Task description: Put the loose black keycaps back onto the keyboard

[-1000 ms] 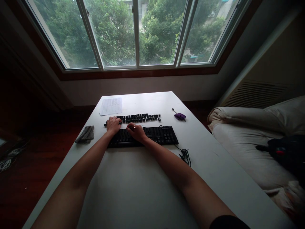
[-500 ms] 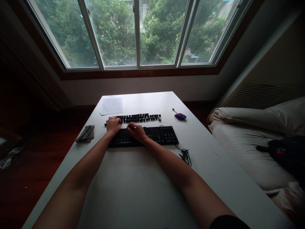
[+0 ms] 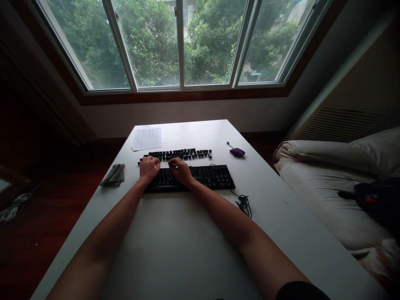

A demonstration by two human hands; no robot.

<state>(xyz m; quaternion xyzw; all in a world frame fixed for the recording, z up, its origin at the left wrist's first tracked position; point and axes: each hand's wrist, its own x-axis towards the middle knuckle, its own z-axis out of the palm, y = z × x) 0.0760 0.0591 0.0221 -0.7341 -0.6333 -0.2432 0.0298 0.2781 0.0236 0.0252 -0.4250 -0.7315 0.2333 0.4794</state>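
Observation:
A black keyboard (image 3: 209,177) lies across the white table. Over its back left part, my left hand (image 3: 150,168) is closed, with a small dark piece that looks like a keycap at its fingertips. Close by on the right, my right hand (image 3: 181,171) hovers above the keyboard, thumb and fingers pinched together. A thin pale sliver shows at those fingertips, too small to name. Just beyond the keyboard, several loose black keycaps (image 3: 187,154) stand in rows, partly hidden on the left by my left hand.
A printed paper sheet (image 3: 146,138) lies at the far left, and a grey cloth (image 3: 114,175) at the left edge. Toward the right are a purple object with a thin stick (image 3: 237,152) and a coiled black cable (image 3: 244,205). A pale sofa (image 3: 309,179) stands beyond the table's right edge.
My right hand has lifted slightly away from the keys, and its fingertips now point toward my left hand. The left hand has turned a little; the keyboard stays in place.

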